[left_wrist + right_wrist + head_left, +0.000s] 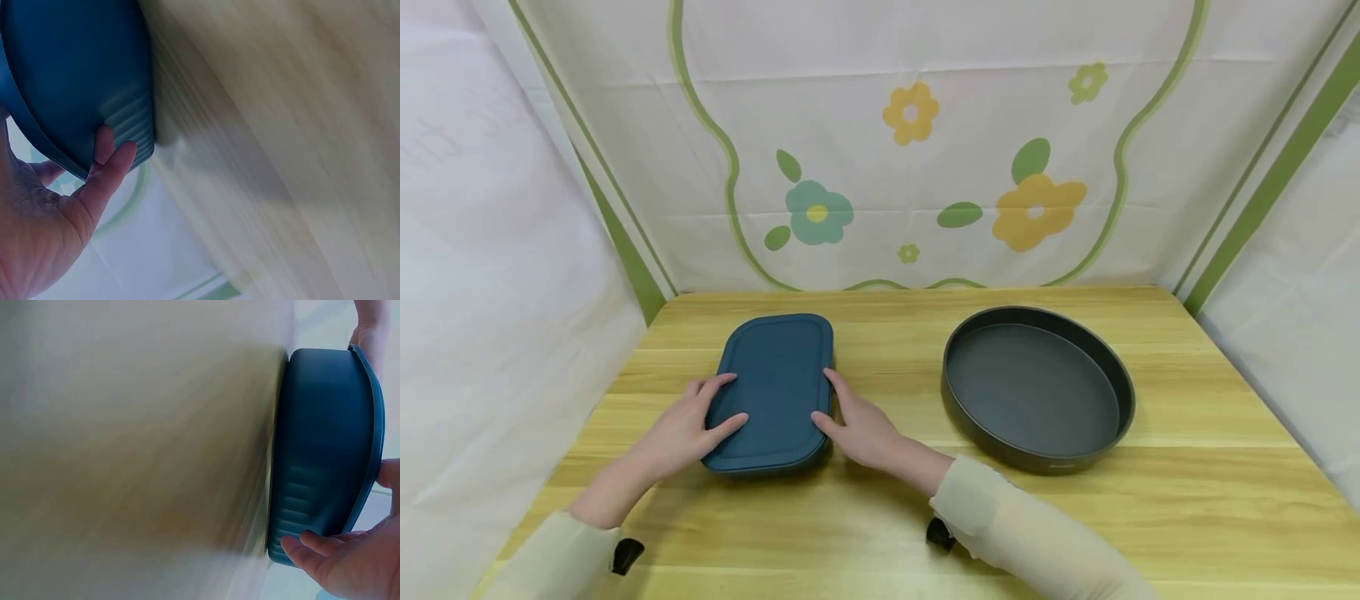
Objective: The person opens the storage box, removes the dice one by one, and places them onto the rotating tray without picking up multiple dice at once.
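Head view shows the fingers of both hands bent around a dark blue, smooth, rounded-rectangular lidded box [778,375], grasping it from two sides: the left hand [688,425] along one long edge, the right hand [865,429] along the opposite one. Each thumb lies at the lid's rim, while in both wrist views the other fingers press against the box's ribbed side walls [300,500], below that rim. So the box sits directly between the two sets of fingers, its top face upward; whether its whole base touches the wood beneath cannot be told. Behind the fingers, pale cream long sleeves [1022,517] cover the forearms, with a small black piece [627,556] showing beside the left cuff. To the right of the right-hand fingers, well apart from them, stands a round, dark grey, shallow-walled pan [1033,387]. Under everything spreads a yellowish wood-grain table [820,542], and beyond the fingertips, past the table's far edge, hangs a white fabric backdrop [850,108] printed with yellow, teal and green flowers.
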Action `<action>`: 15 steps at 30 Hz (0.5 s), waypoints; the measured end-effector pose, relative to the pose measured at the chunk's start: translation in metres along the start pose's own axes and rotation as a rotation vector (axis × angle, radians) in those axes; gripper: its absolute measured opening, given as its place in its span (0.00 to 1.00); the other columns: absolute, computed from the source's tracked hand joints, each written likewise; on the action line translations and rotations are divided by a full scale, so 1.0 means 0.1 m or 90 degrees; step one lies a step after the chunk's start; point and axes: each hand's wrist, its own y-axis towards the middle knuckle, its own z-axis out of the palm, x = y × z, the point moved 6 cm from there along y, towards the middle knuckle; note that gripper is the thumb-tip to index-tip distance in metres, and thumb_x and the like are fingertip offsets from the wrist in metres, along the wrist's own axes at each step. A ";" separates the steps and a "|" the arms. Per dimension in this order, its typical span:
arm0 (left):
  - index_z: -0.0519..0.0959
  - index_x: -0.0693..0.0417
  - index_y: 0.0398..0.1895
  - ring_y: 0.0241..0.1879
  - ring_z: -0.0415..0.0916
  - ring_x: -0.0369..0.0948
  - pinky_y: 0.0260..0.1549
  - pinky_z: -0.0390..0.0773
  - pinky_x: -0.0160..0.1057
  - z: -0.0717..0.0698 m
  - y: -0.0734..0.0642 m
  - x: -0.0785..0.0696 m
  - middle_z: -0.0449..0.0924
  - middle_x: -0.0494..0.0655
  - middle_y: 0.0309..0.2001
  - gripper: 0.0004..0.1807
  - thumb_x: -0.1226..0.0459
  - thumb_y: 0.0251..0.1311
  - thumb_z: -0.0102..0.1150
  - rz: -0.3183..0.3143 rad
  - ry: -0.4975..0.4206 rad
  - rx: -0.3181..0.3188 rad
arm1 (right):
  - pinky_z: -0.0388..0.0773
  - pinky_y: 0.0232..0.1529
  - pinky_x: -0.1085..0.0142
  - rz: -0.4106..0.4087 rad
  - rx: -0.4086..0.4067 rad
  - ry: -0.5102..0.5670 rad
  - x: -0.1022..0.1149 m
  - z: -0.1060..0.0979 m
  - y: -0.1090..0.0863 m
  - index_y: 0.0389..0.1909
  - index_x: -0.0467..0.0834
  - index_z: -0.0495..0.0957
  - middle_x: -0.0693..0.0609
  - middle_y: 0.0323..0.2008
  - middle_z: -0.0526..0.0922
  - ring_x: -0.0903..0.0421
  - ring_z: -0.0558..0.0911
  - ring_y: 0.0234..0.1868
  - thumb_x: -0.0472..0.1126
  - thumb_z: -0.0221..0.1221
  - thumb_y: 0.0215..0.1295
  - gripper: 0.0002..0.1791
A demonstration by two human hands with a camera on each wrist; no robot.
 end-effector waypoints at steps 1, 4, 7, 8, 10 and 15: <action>0.59 0.61 0.71 0.53 0.71 0.64 0.50 0.71 0.62 0.01 0.01 -0.02 0.62 0.70 0.58 0.41 0.43 0.66 0.54 0.001 -0.002 0.000 | 0.70 0.59 0.52 0.004 -0.001 0.000 -0.02 -0.02 -0.02 0.78 0.51 0.42 0.46 0.72 0.59 0.47 0.69 0.65 0.59 0.47 0.74 0.40; 0.59 0.60 0.71 0.53 0.71 0.63 0.50 0.71 0.62 0.06 0.04 -0.09 0.63 0.69 0.59 0.41 0.43 0.66 0.54 0.005 -0.012 0.004 | 0.69 0.59 0.51 0.013 -0.008 0.004 -0.07 -0.08 -0.07 0.78 0.51 0.43 0.46 0.72 0.59 0.46 0.68 0.66 0.59 0.48 0.74 0.40; 0.59 0.60 0.71 0.53 0.71 0.63 0.50 0.71 0.61 0.10 0.07 -0.19 0.63 0.68 0.59 0.41 0.43 0.66 0.54 0.012 -0.023 0.004 | 0.69 0.59 0.50 0.021 -0.014 0.009 -0.12 -0.15 -0.13 0.78 0.52 0.43 0.47 0.72 0.59 0.46 0.69 0.65 0.59 0.48 0.73 0.40; 0.59 0.60 0.71 0.53 0.71 0.62 0.50 0.71 0.60 0.11 0.08 -0.22 0.63 0.68 0.59 0.40 0.43 0.66 0.54 0.015 -0.026 0.003 | 0.69 0.59 0.50 0.022 -0.017 0.010 -0.14 -0.17 -0.15 0.78 0.52 0.43 0.47 0.72 0.60 0.46 0.69 0.65 0.59 0.49 0.73 0.40; 0.59 0.60 0.71 0.53 0.72 0.62 0.50 0.72 0.60 0.13 0.10 -0.29 0.63 0.67 0.59 0.40 0.43 0.66 0.54 0.021 -0.033 0.001 | 0.70 0.58 0.49 0.024 -0.021 0.013 -0.19 -0.22 -0.18 0.78 0.52 0.43 0.46 0.72 0.60 0.45 0.70 0.65 0.59 0.49 0.73 0.40; 0.58 0.58 0.72 0.53 0.73 0.60 0.51 0.72 0.58 0.19 0.15 -0.39 0.63 0.65 0.59 0.41 0.42 0.66 0.53 0.026 -0.042 -0.003 | 0.68 0.59 0.47 0.025 -0.027 0.016 -0.27 -0.33 -0.25 0.77 0.53 0.44 0.46 0.72 0.60 0.44 0.67 0.66 0.59 0.49 0.73 0.40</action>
